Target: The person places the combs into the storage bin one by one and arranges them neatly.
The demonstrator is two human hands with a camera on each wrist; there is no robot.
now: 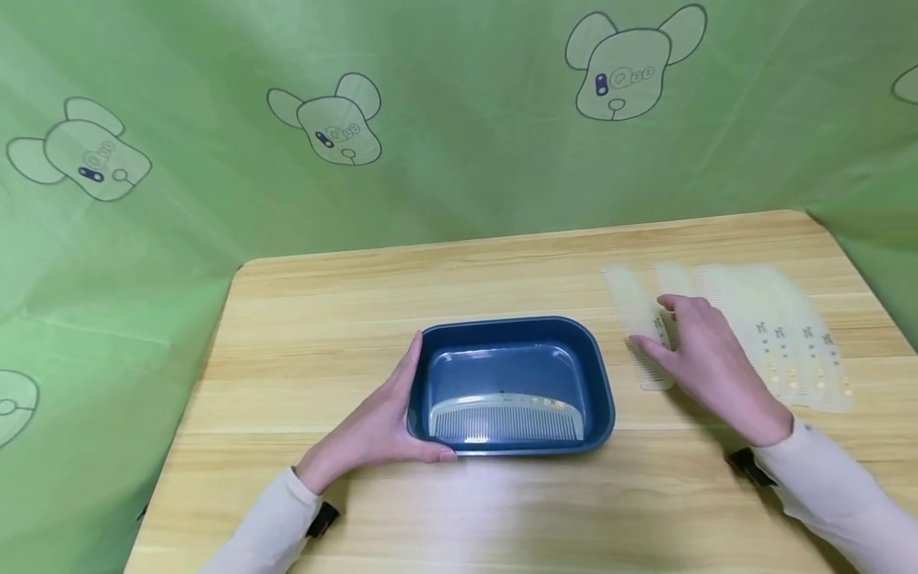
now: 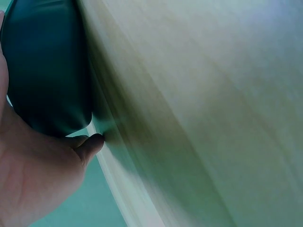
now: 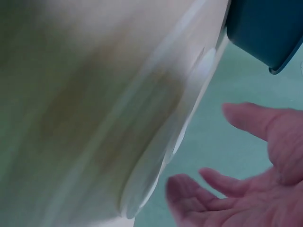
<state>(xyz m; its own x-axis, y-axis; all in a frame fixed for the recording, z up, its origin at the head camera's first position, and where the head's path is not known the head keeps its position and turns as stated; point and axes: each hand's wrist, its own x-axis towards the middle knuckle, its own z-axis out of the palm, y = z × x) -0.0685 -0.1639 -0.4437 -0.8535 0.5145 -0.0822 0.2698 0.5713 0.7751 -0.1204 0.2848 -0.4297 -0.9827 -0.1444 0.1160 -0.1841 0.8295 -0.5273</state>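
A dark blue plastic box (image 1: pixel 511 325) sits on the table with one comb (image 1: pixel 505 408) lying inside along its near wall. My left hand (image 1: pixel 383 422) grips the box's near-left corner, fingers along the left side and thumb along the near side. To the right lie several pale, translucent combs (image 1: pixel 774 319), most of them overlapping in a fan. A single comb (image 1: pixel 622 299) lies at their left end. Over these two left combs my right hand (image 1: pixel 706 351) hovers, thumb and fingers spread apart. The right wrist view shows a gap between that hand and the combs (image 3: pixel 142 175).
The wooden table (image 1: pixel 308 343) has rounded far corners. Green cloth (image 1: pixel 459 199) with bear-head drawings hangs behind it and at both sides. Dark straps or devices (image 1: pixel 323 520) show beneath both sleeves.
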